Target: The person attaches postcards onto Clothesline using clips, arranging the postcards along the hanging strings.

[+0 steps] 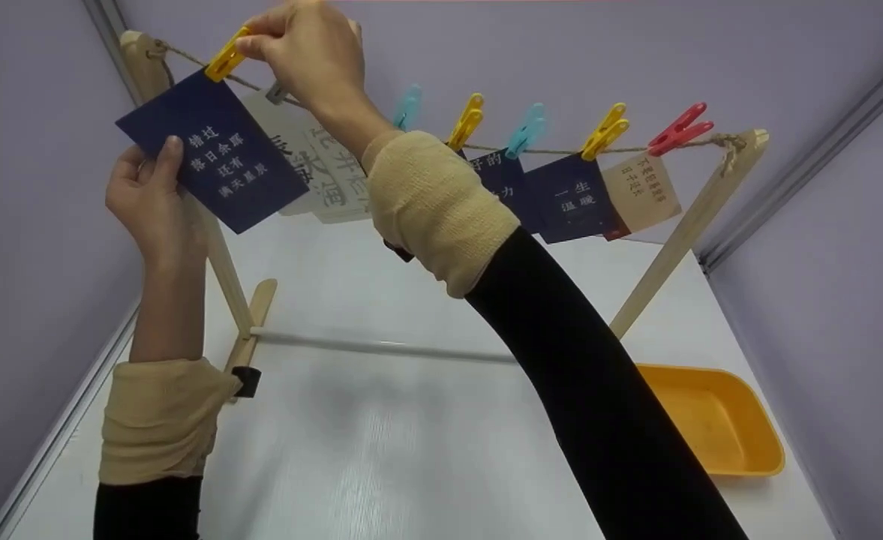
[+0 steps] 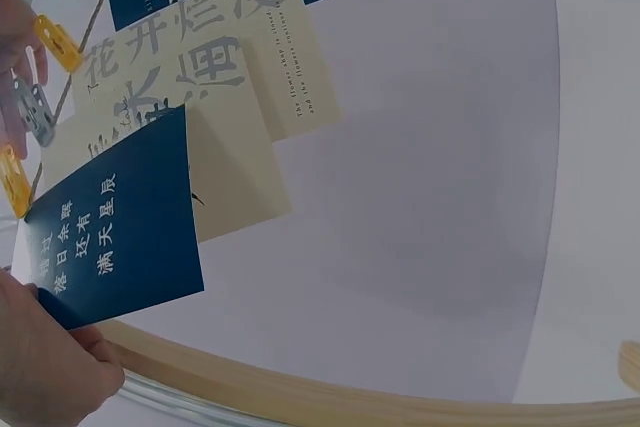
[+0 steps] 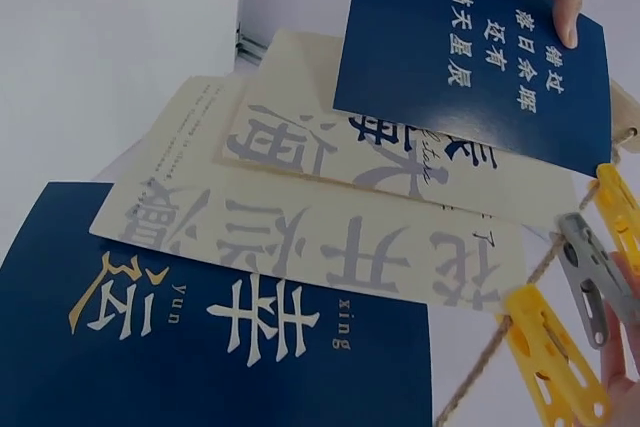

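Note:
My left hand pinches a dark blue card with white Chinese characters, thumb across its front and fingers behind. The card hangs tilted near the left end of a rope. At its top corner sits a yellow clothespin, pinched by my right hand between thumb and fingers. In the right wrist view the clothespin meets both the card's corner and the rope. Just beside it, a grey clothespin clips a cream card with large characters; the blue card partly covers this one.
Yellow, light blue and red clothespins hold more cards along the rope. A wooden frame carries the rope, with a pale crossbar low down. On the white table, a yellow tray stands at the right. Purple-grey walls surround it.

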A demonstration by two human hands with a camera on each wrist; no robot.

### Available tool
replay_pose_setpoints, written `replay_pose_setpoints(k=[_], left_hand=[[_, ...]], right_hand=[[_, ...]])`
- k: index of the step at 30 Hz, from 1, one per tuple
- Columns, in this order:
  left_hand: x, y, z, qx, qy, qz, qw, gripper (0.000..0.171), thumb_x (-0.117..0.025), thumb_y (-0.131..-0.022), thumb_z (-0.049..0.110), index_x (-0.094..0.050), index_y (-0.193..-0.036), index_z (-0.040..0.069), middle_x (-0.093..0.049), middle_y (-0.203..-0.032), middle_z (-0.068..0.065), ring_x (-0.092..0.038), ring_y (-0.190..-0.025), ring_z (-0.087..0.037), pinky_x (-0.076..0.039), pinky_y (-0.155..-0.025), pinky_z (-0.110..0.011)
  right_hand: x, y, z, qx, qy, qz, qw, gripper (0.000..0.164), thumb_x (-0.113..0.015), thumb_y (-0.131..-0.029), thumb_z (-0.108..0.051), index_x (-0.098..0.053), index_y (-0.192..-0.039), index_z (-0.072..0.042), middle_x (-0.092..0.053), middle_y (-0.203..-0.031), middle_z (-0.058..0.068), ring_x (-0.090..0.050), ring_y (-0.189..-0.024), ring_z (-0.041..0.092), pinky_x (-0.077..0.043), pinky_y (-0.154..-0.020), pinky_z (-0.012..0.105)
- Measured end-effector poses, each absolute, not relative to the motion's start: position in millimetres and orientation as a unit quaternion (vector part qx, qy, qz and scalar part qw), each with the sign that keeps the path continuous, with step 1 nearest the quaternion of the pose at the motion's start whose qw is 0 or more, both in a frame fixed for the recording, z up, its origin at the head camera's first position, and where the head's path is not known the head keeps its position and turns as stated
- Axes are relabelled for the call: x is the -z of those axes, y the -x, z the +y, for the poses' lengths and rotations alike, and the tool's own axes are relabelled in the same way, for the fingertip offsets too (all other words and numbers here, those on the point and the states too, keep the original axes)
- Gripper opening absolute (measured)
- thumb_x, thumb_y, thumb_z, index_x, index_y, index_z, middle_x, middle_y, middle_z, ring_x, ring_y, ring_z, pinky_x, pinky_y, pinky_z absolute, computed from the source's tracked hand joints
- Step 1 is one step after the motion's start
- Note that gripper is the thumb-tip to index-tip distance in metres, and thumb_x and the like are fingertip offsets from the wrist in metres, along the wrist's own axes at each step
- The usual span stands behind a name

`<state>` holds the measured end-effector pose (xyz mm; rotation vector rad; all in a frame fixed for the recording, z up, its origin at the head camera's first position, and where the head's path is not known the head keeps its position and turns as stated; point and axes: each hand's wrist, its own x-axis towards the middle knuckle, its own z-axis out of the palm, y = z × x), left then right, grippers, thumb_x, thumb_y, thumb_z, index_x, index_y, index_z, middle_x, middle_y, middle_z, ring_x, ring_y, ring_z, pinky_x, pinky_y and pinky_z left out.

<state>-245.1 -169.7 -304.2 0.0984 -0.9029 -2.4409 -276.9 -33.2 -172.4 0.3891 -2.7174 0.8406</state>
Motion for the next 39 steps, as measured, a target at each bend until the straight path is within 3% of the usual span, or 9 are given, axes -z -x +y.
replay_pose_setpoints(k=[5, 11, 20, 30, 36, 39], left_hand=[[302.8, 246.9, -170.4, 0.899, -0.045, -0.332, 0.282, 0.033, -0.068, -0.062, 0.000, -0.052, -0.090, -0.004, -0.053, -0.088, -0.016, -0.054, -0.078, -0.026, -0.042, -0.073, -0.032], [303.6, 248.3, -174.2, 0.889, -0.048, -0.363, 0.274, 0.032, -0.070, -0.060, 0.004, -0.057, -0.089, -0.002, -0.054, -0.088, -0.014, -0.053, -0.080, -0.022, -0.041, -0.075, -0.029], [302.5, 245.6, -176.7, 0.854, -0.059, -0.425, 0.295, 0.031, -0.074, -0.055, 0.007, -0.060, -0.081, -0.005, -0.055, -0.076, -0.015, -0.052, -0.065, -0.021, -0.042, -0.058, -0.026], [297.1, 242.3, -175.6, 0.830, -0.097, -0.459, 0.303, 0.035, -0.070, -0.061, 0.004, -0.052, -0.091, 0.002, -0.049, -0.090, -0.010, -0.047, -0.074, -0.015, -0.042, -0.071, -0.027], [306.1, 243.6, -178.0, 0.847, -0.081, -0.423, 0.311, 0.029, -0.067, -0.064, -0.001, -0.052, -0.089, -0.002, -0.048, -0.091, -0.012, -0.049, -0.074, -0.017, -0.042, -0.073, -0.029], [309.5, 244.5, -179.0, 0.846, -0.082, -0.424, 0.312, 0.028, -0.067, -0.064, 0.000, -0.053, -0.088, -0.002, -0.048, -0.091, -0.012, -0.050, -0.074, -0.018, -0.042, -0.074, -0.028]], right_hand=[[170.3, 281.3, -32.6, -0.313, -0.127, -0.936, 0.099, 0.022, -0.051, -0.077, -0.034, -0.061, -0.095, -0.024, -0.057, -0.089, -0.016, -0.045, -0.086, -0.003, -0.014, -0.083, 0.013], [169.3, 282.9, -32.1, -0.370, -0.105, -0.918, 0.091, 0.020, -0.056, -0.075, -0.030, -0.062, -0.092, -0.021, -0.056, -0.089, -0.012, -0.046, -0.085, -0.001, -0.030, -0.072, 0.009], [166.7, 279.6, -32.6, -0.387, -0.092, -0.914, 0.078, 0.018, -0.056, -0.075, -0.028, -0.063, -0.090, -0.020, -0.057, -0.087, -0.011, -0.047, -0.082, 0.000, -0.032, -0.069, 0.010], [184.6, 324.1, -35.9, -0.326, -0.109, -0.938, 0.054, 0.026, -0.050, -0.075, -0.041, -0.056, -0.097, -0.031, -0.050, -0.097, -0.016, -0.041, -0.092, 0.000, -0.031, -0.077, 0.013], [188.4, 325.6, -32.1, -0.308, -0.131, -0.940, 0.061, 0.028, -0.049, -0.076, -0.041, -0.055, -0.101, -0.029, -0.050, -0.100, -0.014, -0.043, -0.092, 0.001, -0.030, -0.079, 0.013], [201.4, 346.9, -30.1, -0.315, -0.147, -0.934, 0.076, 0.030, -0.049, -0.077, -0.041, -0.053, -0.103, -0.028, -0.049, -0.102, -0.014, -0.043, -0.093, -0.001, -0.030, -0.080, 0.013]])
